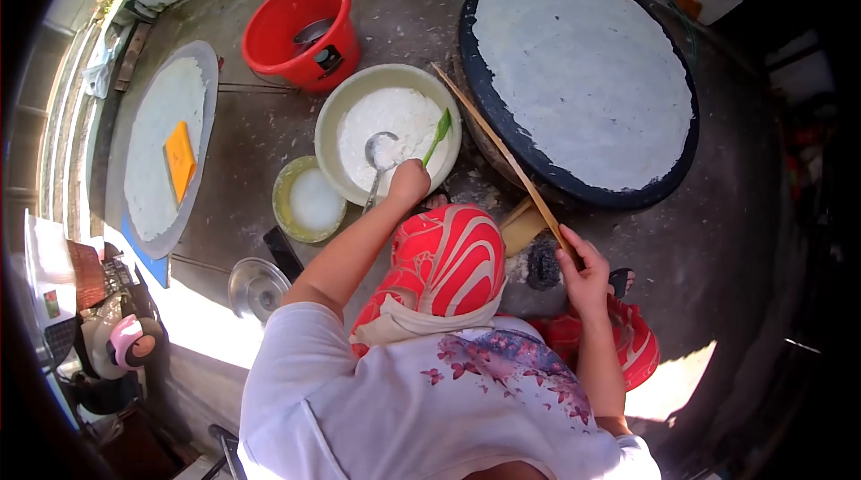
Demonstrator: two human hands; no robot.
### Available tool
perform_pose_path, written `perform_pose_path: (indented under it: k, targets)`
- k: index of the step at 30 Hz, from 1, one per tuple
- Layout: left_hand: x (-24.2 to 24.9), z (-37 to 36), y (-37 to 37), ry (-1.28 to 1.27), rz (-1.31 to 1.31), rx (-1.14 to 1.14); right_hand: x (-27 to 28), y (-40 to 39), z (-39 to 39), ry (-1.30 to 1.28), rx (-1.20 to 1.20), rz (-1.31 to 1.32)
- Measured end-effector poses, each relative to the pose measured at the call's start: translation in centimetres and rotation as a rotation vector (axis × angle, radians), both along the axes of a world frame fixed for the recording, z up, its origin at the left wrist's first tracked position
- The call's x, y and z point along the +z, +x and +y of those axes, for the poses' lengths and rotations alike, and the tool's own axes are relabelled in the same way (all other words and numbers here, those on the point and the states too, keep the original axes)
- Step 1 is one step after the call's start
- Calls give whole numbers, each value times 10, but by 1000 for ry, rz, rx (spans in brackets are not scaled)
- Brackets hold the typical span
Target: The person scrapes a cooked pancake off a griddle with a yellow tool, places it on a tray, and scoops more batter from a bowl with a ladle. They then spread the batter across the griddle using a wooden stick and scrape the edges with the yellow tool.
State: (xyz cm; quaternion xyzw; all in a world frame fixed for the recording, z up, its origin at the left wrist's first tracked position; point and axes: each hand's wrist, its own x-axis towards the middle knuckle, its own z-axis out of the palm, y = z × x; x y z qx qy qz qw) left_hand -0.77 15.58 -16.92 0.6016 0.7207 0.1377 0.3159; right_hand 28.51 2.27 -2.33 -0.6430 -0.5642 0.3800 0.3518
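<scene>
My left hand (410, 182), closed, grips a green spatula-like tool (439, 132) over the near rim of a pale bowl (327, 135) of white batter. A metal ladle (381, 150) rests in that batter, its handle passing over the rim beside my left wrist. In my closed right hand (583, 267) is one end of a long, thin wooden stick (498, 144). The stick slants forward along the left edge of a big round black griddle (691, 135). A thin white sheet of batter (578, 77) covers most of the griddle.
Behind the bowl stands a red bucket (291, 9) with a metal vessel inside. A smaller yellowish bowl (287, 211) holds white liquid. At left, a round board (213, 86) carries a white sheet and a yellow scraper (179, 160). A metal lid (257, 290) lies nearby.
</scene>
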Motion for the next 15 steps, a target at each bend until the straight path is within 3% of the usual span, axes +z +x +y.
perform_pose_path:
  k: [4, 6, 7, 8, 10, 12, 15]
  targets:
    - [-49, 40, -10, -98, 40, 42, -8, -2, 2, 15, -5, -2]
    - [-53, 50, -20, -391, -5, -72, -20, 1, 2, 91, 3, 26]
    - [-63, 52, -20, -490, -479, 222, -18, 2, 2, 96, 6, 23]
    - [-71, 48, -28, -487, -479, 222, -16, 0, 1, -7, -32, 78]
    - [11, 16, -34, -477, -761, 563, -15, -5, 1, -107, -66, 145]
    - [41, -13, -63, -469, -975, 566, -15, -8, 0, -227, -72, 214]
    - [55, -64, -102, -373, -1034, 594, -32, -7, -1, -211, 11, 137]
